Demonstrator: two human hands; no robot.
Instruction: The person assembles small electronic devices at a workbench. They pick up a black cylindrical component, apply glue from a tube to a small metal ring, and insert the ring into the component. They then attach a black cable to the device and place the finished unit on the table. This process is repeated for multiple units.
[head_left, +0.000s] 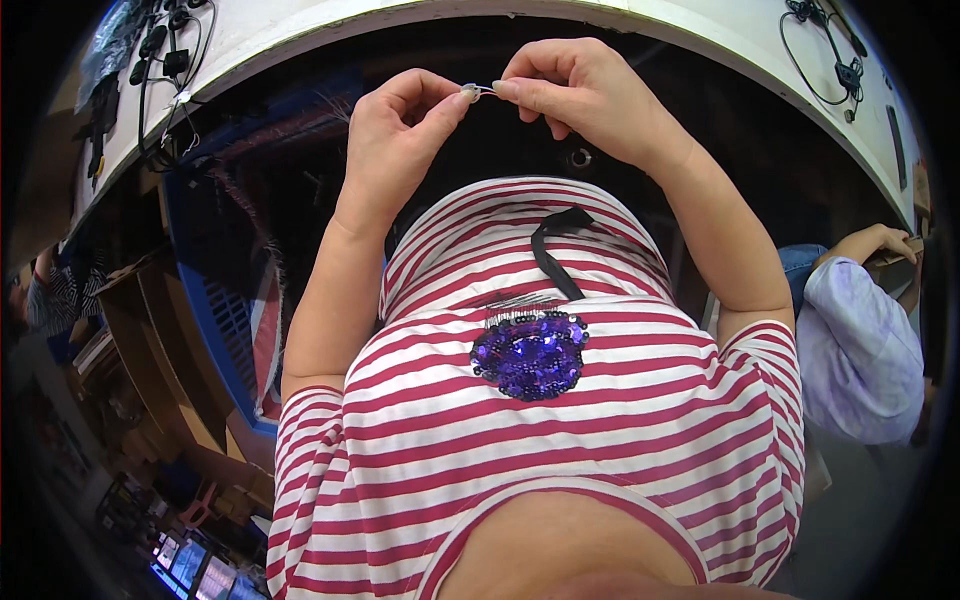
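In front of my body, close to the table edge, my left hand (398,128) and my right hand (592,98) face each other with a narrow gap between their fingertips. A thin wire (486,90), whitish with a reddish strand, spans that gap. Thumb and index finger of each hand pinch one end of it. The pinched ends are hidden by the fingers, so I cannot make out what sits there. Both hands hang in the air over the dark space below the tabletop.
A white tabletop (330,32) curves across the far side, with black cables (175,62) at left and another cable (848,75) at right. Left of me stand a blue plastic crate (215,300) and a cardboard box (165,360). A person in a pale tie-dyed top (862,350) is at right.
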